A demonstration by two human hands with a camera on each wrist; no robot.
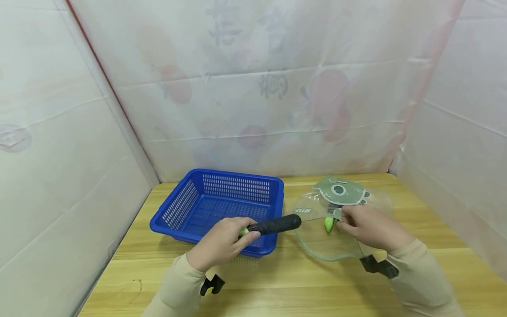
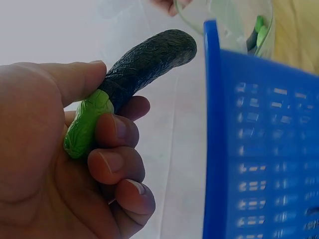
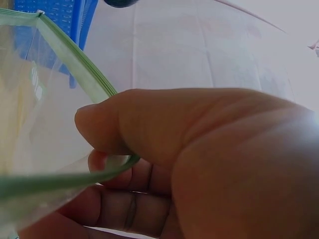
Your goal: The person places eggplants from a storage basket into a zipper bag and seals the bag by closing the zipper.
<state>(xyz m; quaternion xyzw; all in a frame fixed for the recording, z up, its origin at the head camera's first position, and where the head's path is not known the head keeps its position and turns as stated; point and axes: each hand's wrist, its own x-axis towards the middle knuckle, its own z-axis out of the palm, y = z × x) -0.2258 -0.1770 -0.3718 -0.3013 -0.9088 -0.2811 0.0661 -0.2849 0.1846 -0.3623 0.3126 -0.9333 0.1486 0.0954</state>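
two hands show below the middle of the head view. the left hand [image 1: 222, 242] grips a dark, eggplant-shaped piece [image 1: 279, 225] by its green end, fingers curled round it — the rounded tip points right, toward the bag, and the piece overlaps the right side of a blue basket [image 1: 237, 187] at centre-left. at the lower right, the right hand [image 1: 370, 226] pinches the green-edged rim of a clear zip bag [image 1: 322, 207] — its mouth gapes. in the left-wrist view's upper right, green and dark pieces [image 2: 262, 35] lie inside the bag. a wooden table [image 1: 269, 286] spans the bottom.
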